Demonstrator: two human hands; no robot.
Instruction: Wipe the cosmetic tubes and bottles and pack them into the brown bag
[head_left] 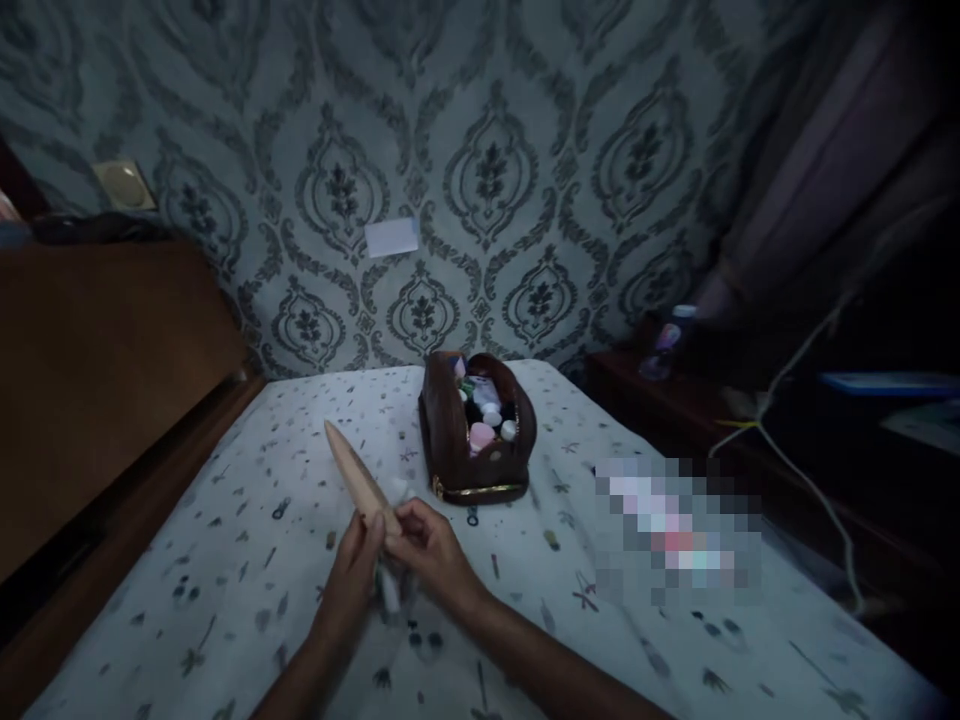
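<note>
My left hand (358, 555) and my right hand (431, 545) meet over the bed, both closed at the near end of a tan, flat, tapering item (356, 475). Its narrow tip points away and to the left; I cannot make out its exact kind. Something pale and partly see-through (391, 585) shows under and between my hands, blurred. Just beyond them stands a brown toiletry bag (446, 455), unzipped at the top. Inside it are several small containers, among them a pink-lidded one (481, 436) and white caps (491, 414).
A patterned sheet (247, 590) covers the bed. To the right lies a pixelated, blurred-out patch (679, 535). A bottle (666, 345) stands on a dark ledge, with a white cable (814, 480) hanging nearby. A wooden panel (112, 370) borders the left side; patterned wallpaper (487, 180) rises behind.
</note>
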